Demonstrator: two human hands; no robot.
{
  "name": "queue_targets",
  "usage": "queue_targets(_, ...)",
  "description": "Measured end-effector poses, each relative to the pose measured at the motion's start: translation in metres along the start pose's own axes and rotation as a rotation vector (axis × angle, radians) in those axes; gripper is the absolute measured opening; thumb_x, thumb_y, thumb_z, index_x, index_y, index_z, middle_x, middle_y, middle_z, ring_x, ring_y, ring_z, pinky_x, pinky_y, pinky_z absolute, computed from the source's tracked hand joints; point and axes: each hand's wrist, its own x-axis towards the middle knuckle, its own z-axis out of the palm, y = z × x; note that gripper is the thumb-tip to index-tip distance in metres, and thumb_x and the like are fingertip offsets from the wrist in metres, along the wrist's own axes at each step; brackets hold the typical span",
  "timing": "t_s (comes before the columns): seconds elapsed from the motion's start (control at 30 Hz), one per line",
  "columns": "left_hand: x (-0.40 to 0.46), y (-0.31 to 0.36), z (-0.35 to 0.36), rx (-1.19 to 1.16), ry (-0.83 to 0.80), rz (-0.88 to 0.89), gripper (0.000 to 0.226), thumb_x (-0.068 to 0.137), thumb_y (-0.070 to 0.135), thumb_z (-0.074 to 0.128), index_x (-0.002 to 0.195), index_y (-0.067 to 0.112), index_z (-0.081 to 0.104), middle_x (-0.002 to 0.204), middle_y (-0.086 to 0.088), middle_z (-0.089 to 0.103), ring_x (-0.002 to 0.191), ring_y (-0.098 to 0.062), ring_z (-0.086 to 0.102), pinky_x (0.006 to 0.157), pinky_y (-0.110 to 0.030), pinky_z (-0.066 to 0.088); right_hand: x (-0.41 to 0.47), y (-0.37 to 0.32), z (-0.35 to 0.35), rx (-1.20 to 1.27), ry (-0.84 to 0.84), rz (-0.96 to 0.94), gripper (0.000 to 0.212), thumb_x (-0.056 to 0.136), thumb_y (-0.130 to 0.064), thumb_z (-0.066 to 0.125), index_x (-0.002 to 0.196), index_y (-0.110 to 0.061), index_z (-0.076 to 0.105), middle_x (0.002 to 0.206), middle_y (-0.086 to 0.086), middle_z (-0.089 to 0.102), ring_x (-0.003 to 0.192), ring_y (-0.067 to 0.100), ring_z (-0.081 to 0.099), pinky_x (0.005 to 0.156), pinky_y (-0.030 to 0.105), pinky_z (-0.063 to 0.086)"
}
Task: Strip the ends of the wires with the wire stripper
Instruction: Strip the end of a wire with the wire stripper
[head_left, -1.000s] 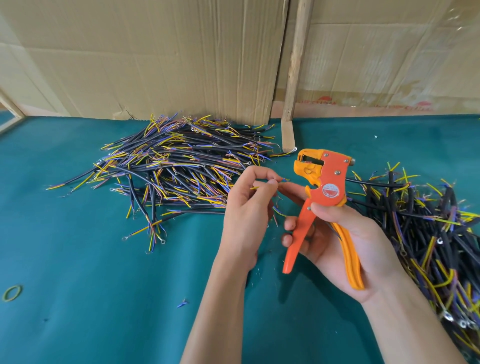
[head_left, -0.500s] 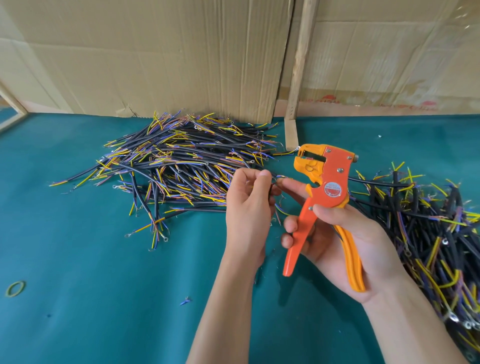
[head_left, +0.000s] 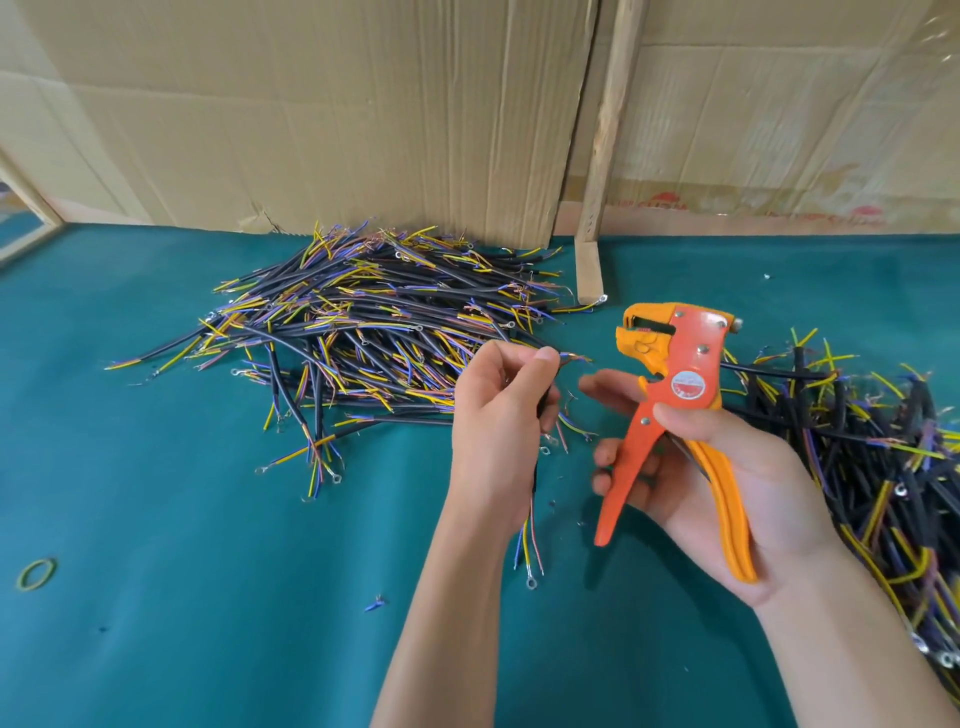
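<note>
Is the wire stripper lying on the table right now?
No, the right hand holds the wire stripper up above the green table.

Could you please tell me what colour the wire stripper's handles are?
Orange, one redder and one yellower, on the wire stripper; head view.

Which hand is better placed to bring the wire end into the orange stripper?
Left. The left hand already pinches the black cable, its end near the orange wire stripper, which the right hand grips.

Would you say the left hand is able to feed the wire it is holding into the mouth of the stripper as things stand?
Probably yes. The left hand pinches the wire with its tip pointing toward the wire stripper, whose mouth faces it, with only open air between.
</note>
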Motion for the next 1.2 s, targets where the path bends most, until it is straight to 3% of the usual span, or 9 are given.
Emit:
queue_targets(0.2, 0.002, 0.002, -0.009, 0.010, -0.050, 0.063, 0.012, 0.088, 0.017, 0.063, 0.078, 0.013, 0.057, 0.065, -0.004, 0.052, 0.052, -0.014, 0.040, 0.051, -0.022, 0.034, -0.004, -0.004, 0.000, -0.169, -0.057, 0.145, 0.055, 0.071, -0.010, 0.079, 0.123, 0.000, 0.068, 0.101, 0.026, 0.069, 0.073, 0.036, 0.066, 0.067, 0.047, 0.058)
queue_targets(0.43, 0.003, 0.002, -0.016, 0.093, -0.101, 0.104, 0.011, 0.088, 0.020, 0.063, 0.080, 0.013, 0.061, 0.063, 0.000, 0.051, 0.052, -0.013, 0.041, 0.051, -0.021, 0.036, -0.009, -0.006, 0.011, -0.220, -0.167, 0.173, 0.052, 0.071, -0.007, 0.078, 0.122, 0.000, 0.068, 0.086, 0.020, 0.060, 0.071, 0.035, 0.062, 0.066, 0.047, 0.056)
queue_targets(1.03, 0.004, 0.003, -0.023, 0.191, -0.181, 0.125, 0.013, 0.089, 0.023, 0.064, 0.079, 0.016, 0.062, 0.059, 0.004, 0.049, 0.056, -0.014, 0.038, 0.054, -0.028, 0.032, -0.012, -0.011, 0.006, -0.317, -0.208, 0.159, 0.060, 0.071, -0.015, 0.088, 0.124, -0.001, 0.066, 0.085, 0.020, 0.054, 0.069, 0.038, 0.059, 0.069, 0.047, 0.054)
queue_targets(1.2, 0.004, 0.004, -0.021, 0.199, -0.179, 0.129, 0.013, 0.088, 0.023, 0.064, 0.080, 0.014, 0.062, 0.061, 0.001, 0.048, 0.057, -0.016, 0.037, 0.053, -0.030, 0.030, -0.011, -0.010, 0.005, -0.336, -0.191, 0.166, 0.053, 0.074, -0.010, 0.080, 0.124, 0.000, 0.065, 0.082, 0.021, 0.054, 0.069, 0.039, 0.058, 0.068, 0.049, 0.053)
